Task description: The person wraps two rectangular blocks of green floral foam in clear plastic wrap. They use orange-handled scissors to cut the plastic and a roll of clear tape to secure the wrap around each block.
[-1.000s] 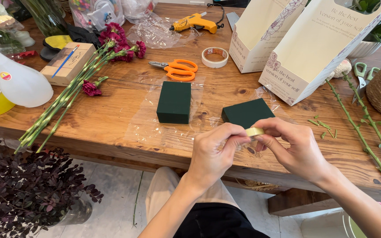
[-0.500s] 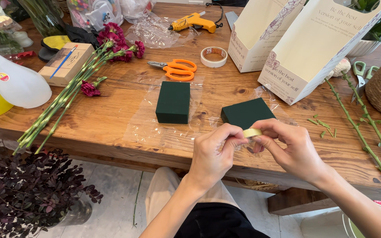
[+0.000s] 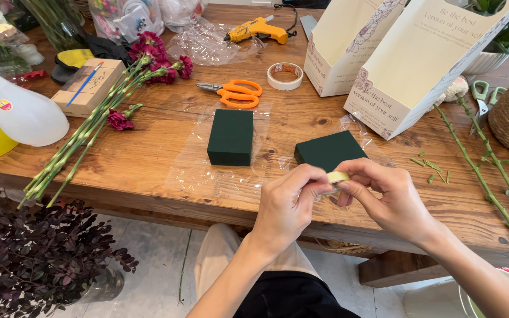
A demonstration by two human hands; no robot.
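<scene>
Here, both hands meet just over the near edge of the wooden surface (image 3: 148,159), at about five o'clock in the view. The left hand (image 3: 287,206) and the right hand (image 3: 393,200) pinch a small pale-yellow roll of tape (image 3: 337,176) between them; the fingers of each are curled tight around it, thumbs and forefingers pressing on it, so little of it shows.

Just beyond the hands, toward twelve o'clock, a dark green foam block (image 3: 329,150) lies flat on the surface, partly hidden by the knuckles. A second green foam block (image 3: 230,136) sits at ten o'clock from the hands on a sheet of clear film (image 3: 207,176).

Farther up, orange scissors (image 3: 234,94) and a ring of tape (image 3: 285,76) lie side by side, with a yellow glue gun (image 3: 258,29) behind them. Red carnations (image 3: 119,100) on long stems stretch across the nine o'clock side, near a white spray bottle (image 3: 19,112). Two cream paper bags (image 3: 407,70) stand at one o'clock.
</scene>
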